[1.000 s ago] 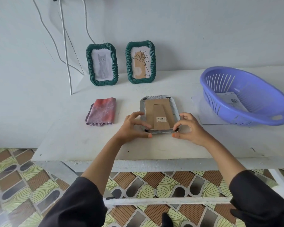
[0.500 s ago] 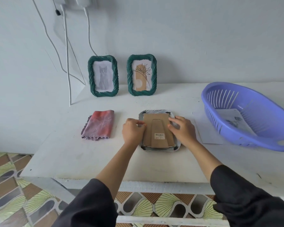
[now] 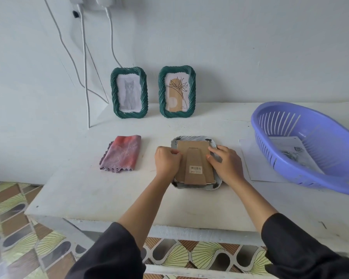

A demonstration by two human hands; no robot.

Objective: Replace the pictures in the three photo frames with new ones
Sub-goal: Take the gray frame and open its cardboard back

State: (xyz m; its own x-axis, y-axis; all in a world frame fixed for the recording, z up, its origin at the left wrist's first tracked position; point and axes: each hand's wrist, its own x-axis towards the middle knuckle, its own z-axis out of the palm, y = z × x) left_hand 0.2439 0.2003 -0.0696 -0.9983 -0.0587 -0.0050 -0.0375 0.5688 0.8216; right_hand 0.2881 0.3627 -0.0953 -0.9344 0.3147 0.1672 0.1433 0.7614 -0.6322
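A grey photo frame [image 3: 193,138] lies face down in the middle of the white table [image 3: 89,190]; its brown cardboard back [image 3: 195,164] with a folded stand faces up. My left hand [image 3: 166,162] is curled at the back's left edge, fingertips on the cardboard. My right hand [image 3: 226,165] rests on the right edge, fingers pressing the frame's side. Two green frames stand against the wall: one with a cat picture [image 3: 129,93], one with a plant drawing [image 3: 177,92]. A printed picture [image 3: 290,150] lies in the purple basket [image 3: 318,178].
A folded pink-grey cloth [image 3: 122,154] lies left of the face-down frame. A white sheet [image 3: 258,168] sticks out from under the basket at the right. White cables [image 3: 85,77] hang down the wall at the back left. The table's front edge is near my arms.
Both hands slid from the frame's near bottom corners up along its sides to the middle of the cardboard back. The head camera also tilted up, showing more wall.
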